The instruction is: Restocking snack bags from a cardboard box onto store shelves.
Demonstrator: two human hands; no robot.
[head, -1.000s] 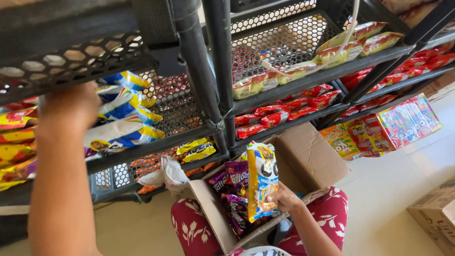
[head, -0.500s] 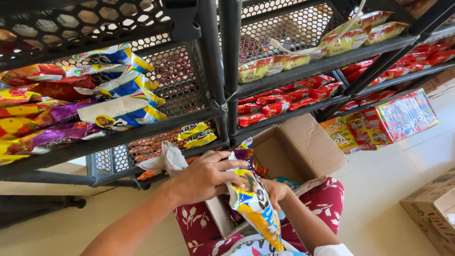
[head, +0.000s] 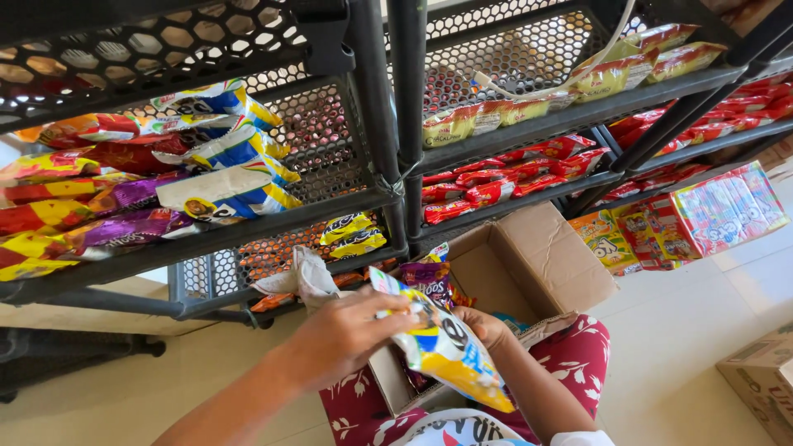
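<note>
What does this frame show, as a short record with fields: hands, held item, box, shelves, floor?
left hand: left hand grips the top end of the snack bag
right hand: right hand touches the same bag from behind, mostly hidden by it
held item: yellow, blue and white bag, tilted, over the lap
box: open cardboard box on the lap, purple packs inside
shelves: black mesh rack stacked with snack packs
floor: carton at right
</note>
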